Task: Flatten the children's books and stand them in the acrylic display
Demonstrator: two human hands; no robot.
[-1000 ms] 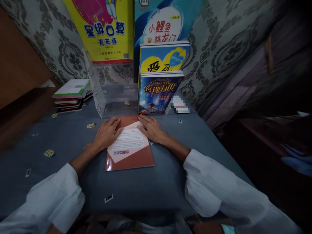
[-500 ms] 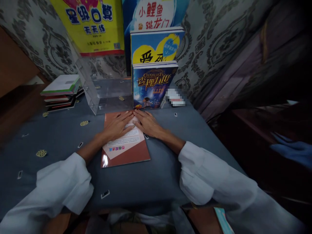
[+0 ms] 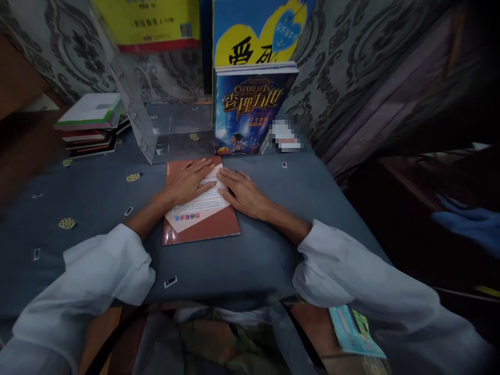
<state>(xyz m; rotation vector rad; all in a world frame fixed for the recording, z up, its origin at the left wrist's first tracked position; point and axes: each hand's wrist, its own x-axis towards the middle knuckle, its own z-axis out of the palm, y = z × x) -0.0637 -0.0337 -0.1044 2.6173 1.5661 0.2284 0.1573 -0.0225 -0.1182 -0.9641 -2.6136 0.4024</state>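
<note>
1. The thin, reddish-brown paper book (image 3: 203, 208) with a slanted pale panel of small print lies flat at the centre of the frame, on a table covered in blue-grey cloth (image 3: 265, 250).
2. The left hand (image 3: 189, 182) rests palm down over the upper left part of the book; its fingers are stretched out close together, with the thumb apart, pinching nothing.
3. The right hand (image 3: 246, 195) lies flat across the book's right edge, fingers extended and thumb spread on the pale panel; it too pinches nothing. The fingertips of the two hands are near each other.
4. White rolled-up sleeves (image 3: 113, 260) cover both forearms, running to the lower corners.
5. Just beyond the book, at upper centre, a clear plastic display rack (image 3: 135, 117) holds a dark blue book with gold lettering (image 3: 250, 112), a blue-and-yellow book (image 3: 242, 36) behind it, and a yellow book with a red lower band (image 3: 158, 28) at upper left.
6. A stack of books (image 3: 91, 114) with a pale one on top sits left of the rack.
7. A turquoise printed booklet (image 3: 353, 330) shows at lower right, below the table's edge.
</note>
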